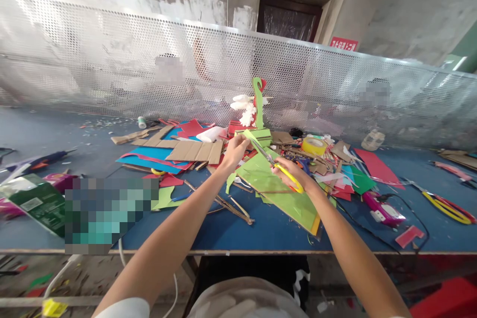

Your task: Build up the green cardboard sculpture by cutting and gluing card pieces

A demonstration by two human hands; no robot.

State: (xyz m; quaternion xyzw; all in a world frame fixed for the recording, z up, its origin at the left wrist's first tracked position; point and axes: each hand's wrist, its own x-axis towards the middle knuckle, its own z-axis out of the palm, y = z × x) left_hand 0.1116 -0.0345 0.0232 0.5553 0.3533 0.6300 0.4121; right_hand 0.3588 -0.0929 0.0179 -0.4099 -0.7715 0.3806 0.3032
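My left hand (237, 150) is closed on a strip of light green paper (251, 135), pinching it near its end. In my right hand (292, 175) are scissors (288, 177) with yellow handles, their metal blades pointing up and left to the paper strip. Whether the blades are cutting into it I cannot tell. Below both hands lies a large light green sheet (286, 198) on the blue table. Just beyond my hands stands a paper model (258, 104) with a curled green upright, white tufts and red pieces on a green base.
Cardboard strips (197, 150), blue paper and red scraps lie to the left. On the right are yellow tape (314, 145), a magenta box (383, 208) with a cord, and other scissors (443, 203). A perforated metal screen (122, 54) runs behind the table.
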